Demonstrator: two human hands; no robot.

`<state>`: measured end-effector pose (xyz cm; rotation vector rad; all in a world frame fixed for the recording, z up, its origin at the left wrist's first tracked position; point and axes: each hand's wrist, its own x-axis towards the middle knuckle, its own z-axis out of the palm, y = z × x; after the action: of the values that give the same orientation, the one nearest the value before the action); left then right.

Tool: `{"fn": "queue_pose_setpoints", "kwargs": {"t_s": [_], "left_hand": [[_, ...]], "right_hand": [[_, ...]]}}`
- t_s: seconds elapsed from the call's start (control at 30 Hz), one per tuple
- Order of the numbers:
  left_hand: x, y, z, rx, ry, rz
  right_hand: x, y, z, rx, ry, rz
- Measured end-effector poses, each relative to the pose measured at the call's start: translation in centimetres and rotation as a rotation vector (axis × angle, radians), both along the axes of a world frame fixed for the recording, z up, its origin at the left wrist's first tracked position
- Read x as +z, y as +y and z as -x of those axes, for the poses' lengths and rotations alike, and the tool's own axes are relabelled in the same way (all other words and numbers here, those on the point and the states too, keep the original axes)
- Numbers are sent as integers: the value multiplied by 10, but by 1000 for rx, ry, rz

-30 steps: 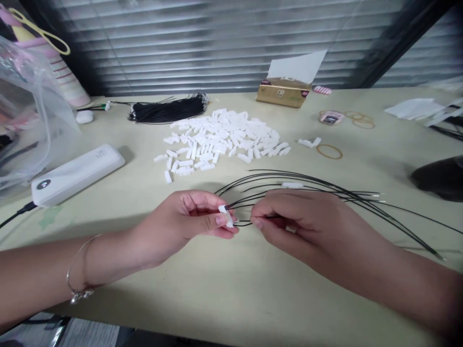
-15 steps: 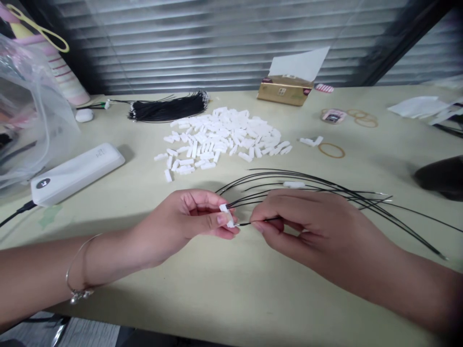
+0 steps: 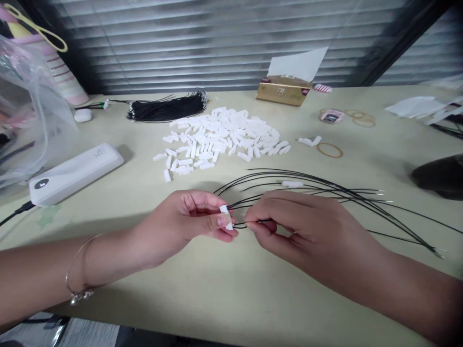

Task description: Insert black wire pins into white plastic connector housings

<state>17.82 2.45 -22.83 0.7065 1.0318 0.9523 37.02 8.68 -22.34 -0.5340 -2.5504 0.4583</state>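
Observation:
Between the thumb and fingers of my left hand (image 3: 197,217) is a small white connector housing (image 3: 226,218), pinched upright. Several black wires run out of its right side. My right hand (image 3: 289,224) pinches one black wire (image 3: 241,224) close to the housing's lower end, where the wire's tip meets the housing. How deep that tip sits inside I cannot tell. Other loose black wires (image 3: 318,179) with bare metal ends arc behind and past my right hand. Among them lies another white housing (image 3: 292,184).
Beyond my hands spreads a heap of white housings (image 3: 231,135), with a bundle of black wires (image 3: 166,107) behind it. A white power bank (image 3: 77,173) lies at left. At right are a rubber band (image 3: 329,150), a gold tissue pack (image 3: 283,91) and a dark object (image 3: 439,176).
My right hand has shifted slightly left with the wire, whose tip now reaches the housing. My left hand keeps its hold, almost unmoved.

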Motion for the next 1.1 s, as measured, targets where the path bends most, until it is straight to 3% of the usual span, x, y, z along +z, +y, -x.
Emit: {"fn": "queue_pose_setpoints", "kwargs": {"t_s": [0.93,1.1], "left_hand": [[1,-2,-2,3,47,12],[2,-1,-2,6,7,-20]], "right_hand": [[-7,-9,6,-21,49,21],[9,-1,-4,-37,27,-24]]}}
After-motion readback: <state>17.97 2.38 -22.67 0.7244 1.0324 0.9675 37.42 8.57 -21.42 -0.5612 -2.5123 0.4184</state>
